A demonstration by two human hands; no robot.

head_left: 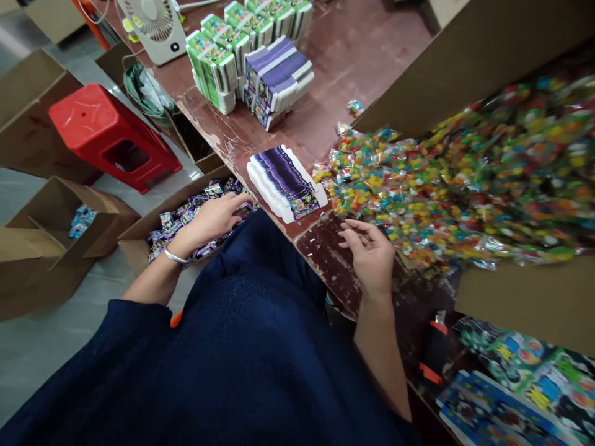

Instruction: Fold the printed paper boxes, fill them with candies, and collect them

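Note:
My left hand (216, 217), a silver bangle at its wrist, is over a cardboard box (134, 251) of small purple printed packets (186, 214). Its fingers are stretched out and apart, and no held thing shows in them. My right hand (373, 255) hovers above the table edge with bent, loosely parted fingers and nothing visible between them. Just beyond it spreads a heap of clear-wrapped colourful candies (400, 192). Between my hands, a fanned stack of flat purple-and-white printed cartons (286, 179) lies on the red-brown table (334, 56).
Banded green carton bundles (214, 62), a banded purple bundle (276, 77) and a white fan (155, 28) stand at the back. A red stool (111, 133) and an open box (28, 266) are on the left. Printed sheets (511, 409) and an orange-and-black tool (434, 350) lie right.

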